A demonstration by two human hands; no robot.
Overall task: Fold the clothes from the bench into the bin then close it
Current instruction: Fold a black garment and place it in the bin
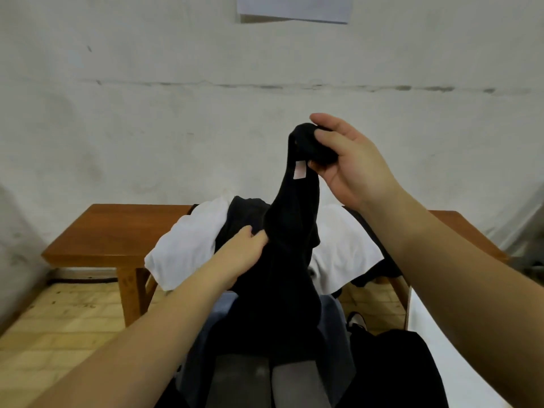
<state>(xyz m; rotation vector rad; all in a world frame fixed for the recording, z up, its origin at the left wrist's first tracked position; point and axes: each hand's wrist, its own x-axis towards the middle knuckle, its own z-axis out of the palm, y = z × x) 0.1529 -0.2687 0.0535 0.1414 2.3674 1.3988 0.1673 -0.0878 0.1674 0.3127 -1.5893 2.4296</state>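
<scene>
- Your right hand is raised in front of the wall, fingers curled and pinching the bunched top end of a long black knit garment with a small pale label.
- Your left hand is lower and nearer the heap, fingers closed on the garment's left edge about midway down.
- The garment hangs between your 2 hands with its long axis close to upright, leaning up to the right; its lower part falls toward your lap and is lost against other dark cloth there.
- Behind it, the brown wooden worktop holds a heap of white cloth and more dark pieces, so most of the folding looks undone.
- No bin shows in this view, so I cannot tell where it stands.
- The next fold likely turns on that upright line: the top end lies above and right of your left hand, so the right hand is the 1 placed to bring it down.
</scene>
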